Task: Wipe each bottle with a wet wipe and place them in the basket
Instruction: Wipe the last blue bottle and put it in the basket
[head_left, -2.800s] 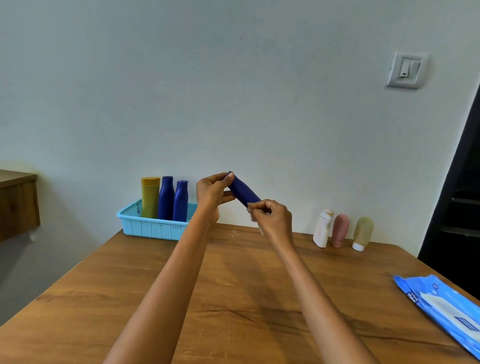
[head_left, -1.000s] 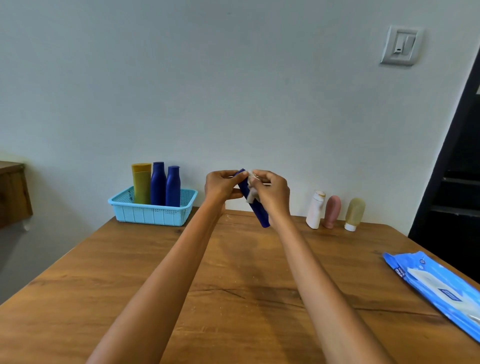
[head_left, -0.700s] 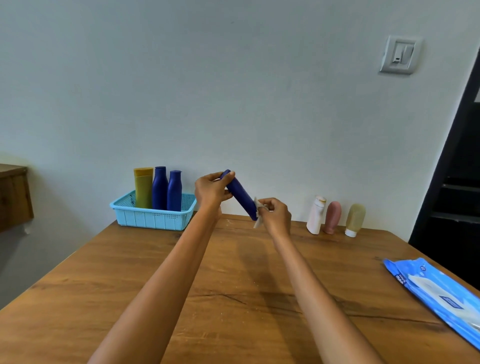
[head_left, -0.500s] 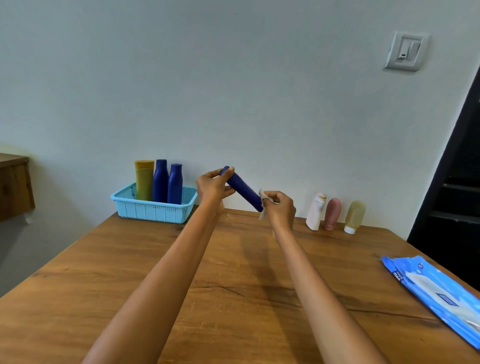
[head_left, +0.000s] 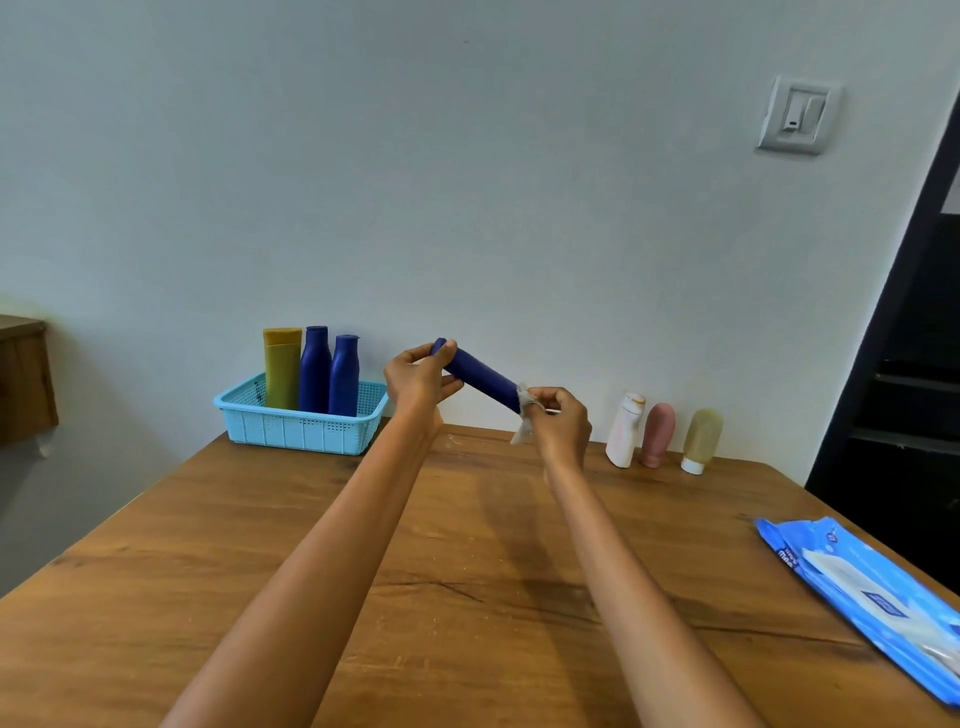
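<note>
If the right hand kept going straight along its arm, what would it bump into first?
Probably nothing on the table: the right hand points at the wall, passing left of the white bottle. Depth is unclear.

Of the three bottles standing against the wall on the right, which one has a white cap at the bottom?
The yellowish bottle, farthest right of the three. It stands upside down on a white cap; the pink bottle beside it is one colour, and the white bottle has its cap on top.

Both arms reach forward over the table. The left hand (head_left: 418, 382) grips the upper end of a bottle (head_left: 480, 379). The right hand (head_left: 561, 423) pinches a wipe (head_left: 524, 415) at its lower end.
</note>
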